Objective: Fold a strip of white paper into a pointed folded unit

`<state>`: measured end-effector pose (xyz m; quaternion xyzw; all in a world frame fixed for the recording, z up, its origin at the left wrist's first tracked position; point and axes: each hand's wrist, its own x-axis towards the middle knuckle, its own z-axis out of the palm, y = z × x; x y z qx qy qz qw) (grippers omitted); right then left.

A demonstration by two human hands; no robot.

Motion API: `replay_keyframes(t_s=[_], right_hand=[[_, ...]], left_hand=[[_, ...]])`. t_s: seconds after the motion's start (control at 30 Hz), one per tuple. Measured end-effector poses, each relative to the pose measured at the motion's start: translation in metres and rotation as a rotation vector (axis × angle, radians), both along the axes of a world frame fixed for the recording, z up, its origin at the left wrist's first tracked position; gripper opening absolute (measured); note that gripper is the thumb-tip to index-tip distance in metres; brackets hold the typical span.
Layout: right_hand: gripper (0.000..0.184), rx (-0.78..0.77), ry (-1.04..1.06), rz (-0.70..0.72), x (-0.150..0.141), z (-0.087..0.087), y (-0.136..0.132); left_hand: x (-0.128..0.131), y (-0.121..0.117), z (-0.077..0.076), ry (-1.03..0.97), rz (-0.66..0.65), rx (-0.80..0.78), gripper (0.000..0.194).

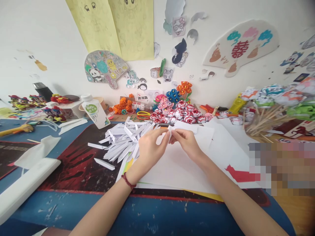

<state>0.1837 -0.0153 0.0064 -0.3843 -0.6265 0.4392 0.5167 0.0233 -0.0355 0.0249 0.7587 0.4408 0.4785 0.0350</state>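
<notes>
My left hand (150, 147) and my right hand (185, 140) meet over a stack of white paper sheets (182, 167) and pinch a small white paper piece (166, 135) between their fingertips. Both hands have their fingers closed on it. A red cord bracelet (128, 181) sits on my left wrist. Just left of my left hand lies a heap of several folded white paper strips (123, 139). A few loose strips (104, 164) lie apart on the dark mat (78, 164).
A white bottle (95, 110) stands behind the strips. Paper flowers (180, 111) and orange ones (124, 105) line the wall. Wooden sticks (262, 119) and crumpled paper (278, 91) fill the right. A white bar-shaped object (24, 185) lies at the left.
</notes>
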Motion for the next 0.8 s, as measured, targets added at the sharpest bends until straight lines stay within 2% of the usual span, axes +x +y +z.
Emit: replay_keyframes(t_s=[0.1, 0.23, 0.43, 0.8], right_hand=[[0.041, 0.075, -0.111, -0.035, 0.001, 0.004, -0.002], [0.039, 0.141, -0.189, -0.058, 0.002, 0.008, -0.006], [0.034, 0.129, -0.158, -0.040, 0.001, 0.011, -0.008], [0.041, 0.104, -0.186, -0.012, 0.003, 0.009, -0.007]], left_hand=[[-0.003, 0.005, 0.004, -0.125, -0.050, -0.210, 0.020], [-0.005, 0.014, 0.001, -0.255, -0.179, -0.355, 0.019], [-0.005, 0.016, -0.002, -0.408, -0.231, -0.446, 0.021], [-0.006, 0.015, 0.000, -0.441, -0.244, -0.476, 0.020]])
